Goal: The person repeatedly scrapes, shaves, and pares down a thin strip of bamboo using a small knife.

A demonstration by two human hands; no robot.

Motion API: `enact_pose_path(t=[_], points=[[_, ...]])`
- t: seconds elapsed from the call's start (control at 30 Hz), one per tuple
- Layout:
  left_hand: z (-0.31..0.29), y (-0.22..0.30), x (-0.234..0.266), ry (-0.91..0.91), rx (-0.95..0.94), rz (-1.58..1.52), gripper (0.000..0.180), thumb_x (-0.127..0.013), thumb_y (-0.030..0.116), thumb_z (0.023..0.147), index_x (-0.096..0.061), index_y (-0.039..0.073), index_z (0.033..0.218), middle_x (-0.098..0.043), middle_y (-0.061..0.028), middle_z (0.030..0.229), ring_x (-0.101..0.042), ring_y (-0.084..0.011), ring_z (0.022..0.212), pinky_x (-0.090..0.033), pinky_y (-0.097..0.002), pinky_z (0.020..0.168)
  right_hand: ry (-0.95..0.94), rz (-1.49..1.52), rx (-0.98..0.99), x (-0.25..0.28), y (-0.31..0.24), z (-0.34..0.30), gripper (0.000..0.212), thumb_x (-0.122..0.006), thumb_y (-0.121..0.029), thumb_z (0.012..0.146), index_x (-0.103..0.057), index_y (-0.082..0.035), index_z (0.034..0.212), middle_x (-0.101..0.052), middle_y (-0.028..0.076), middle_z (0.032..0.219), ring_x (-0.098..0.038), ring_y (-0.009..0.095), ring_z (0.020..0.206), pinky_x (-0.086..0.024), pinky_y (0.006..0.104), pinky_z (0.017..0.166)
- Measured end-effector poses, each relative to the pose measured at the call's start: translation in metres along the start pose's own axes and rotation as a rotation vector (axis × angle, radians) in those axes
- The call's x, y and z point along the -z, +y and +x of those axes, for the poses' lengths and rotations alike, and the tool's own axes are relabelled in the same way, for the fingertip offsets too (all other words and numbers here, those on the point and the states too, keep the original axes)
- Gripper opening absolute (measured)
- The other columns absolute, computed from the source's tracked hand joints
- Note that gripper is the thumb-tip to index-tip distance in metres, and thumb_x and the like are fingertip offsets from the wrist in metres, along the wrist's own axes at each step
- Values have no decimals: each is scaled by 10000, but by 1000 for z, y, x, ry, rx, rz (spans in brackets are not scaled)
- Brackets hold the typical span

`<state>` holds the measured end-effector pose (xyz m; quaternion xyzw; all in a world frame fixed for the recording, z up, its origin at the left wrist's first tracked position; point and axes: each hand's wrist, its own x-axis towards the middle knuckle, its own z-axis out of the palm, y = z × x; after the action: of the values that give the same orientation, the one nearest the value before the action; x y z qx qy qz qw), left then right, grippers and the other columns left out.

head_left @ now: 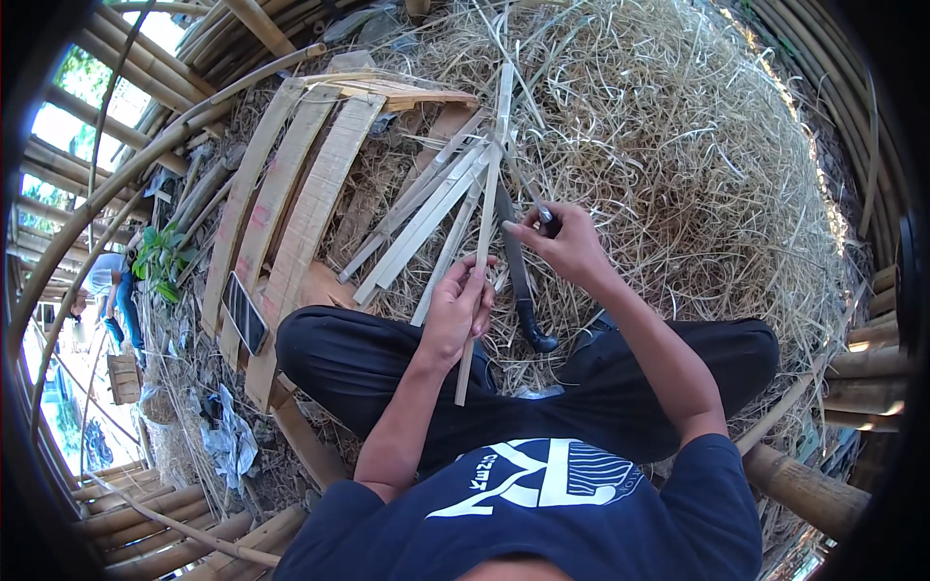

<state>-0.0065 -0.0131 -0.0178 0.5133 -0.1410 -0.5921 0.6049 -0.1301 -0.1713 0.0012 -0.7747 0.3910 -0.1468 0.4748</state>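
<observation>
My left hand (460, 308) is closed around the lower part of a long, pale bamboo strip (491, 198), which runs away from me over the straw. In my right hand (572, 244) is the dark handle of a knife (548, 224); its thin blade points forward and left, toward the strip. Whether blade and strip touch, I cannot tell. Several split bamboo strips (418, 232) lie fanned out just left of the held one. Between my hands and knees rests a long dark blade with a curved black handle (531, 327), held by neither hand.
Dry straw (668, 165) covers the ground ahead and to the right. At left lies a slatted wooden panel (315, 179) with a phone (245, 313) on it. Bamboo poles (809, 489) surround me. Crumpled plastic (230, 436) lies at lower left. Another person (121, 290) is beyond the poles.
</observation>
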Motion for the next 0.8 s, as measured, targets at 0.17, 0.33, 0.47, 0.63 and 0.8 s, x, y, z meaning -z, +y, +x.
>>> enact_pose_path(t=[0.17, 0.33, 0.47, 0.63, 0.8], points=[[-1, -1, -5, -75, 32, 45, 272, -432, 192, 1023, -498, 62, 1253, -502, -2, 697, -388, -33, 405, -327, -177, 375, -6, 336, -50, -14, 7, 2, 320, -709, -312, 857, -642, -5, 795, -488, -21, 562, -432, 55, 544, -339, 260, 496], [-1, -5, -11, -85, 10, 180, 269, -430, 204, 1024, -512, 39, 1220, -542, -5, 684, -437, -34, 402, -368, -168, 372, 116, 441, -38, -13, 11, 8, 262, -676, -246, 893, -634, -5, 799, -433, -64, 558, -342, 25, 526, -248, 240, 462], [-1, -10, -1, -80, 49, 231, 267, -426, 216, 1026, -512, 56, 1222, -504, 11, 645, -381, -27, 375, -322, -173, 344, 177, 480, -42, -4, 17, 14, 272, -641, -267, 919, -636, -12, 827, -418, -69, 553, -326, 20, 521, -235, 235, 454], [-2, -1, -5, 15, 8, 20, 234, -428, 224, 1027, -517, 71, 1180, -371, 50, 581, -279, -17, 361, -222, -178, 321, -37, -83, 164, -3, 9, -10, 376, -476, -341, 982, -565, -5, 838, -533, 156, 568, -538, 327, 518, -389, 431, 516], [-3, 9, 1, -54, 23, -110, 248, -389, 249, 1038, -526, 72, 1144, -303, 54, 575, -250, -30, 352, -201, -190, 318, -160, -300, 357, -8, 12, -23, 377, -424, -339, 995, -517, -12, 830, -550, 215, 610, -554, 430, 614, -408, 514, 572]])
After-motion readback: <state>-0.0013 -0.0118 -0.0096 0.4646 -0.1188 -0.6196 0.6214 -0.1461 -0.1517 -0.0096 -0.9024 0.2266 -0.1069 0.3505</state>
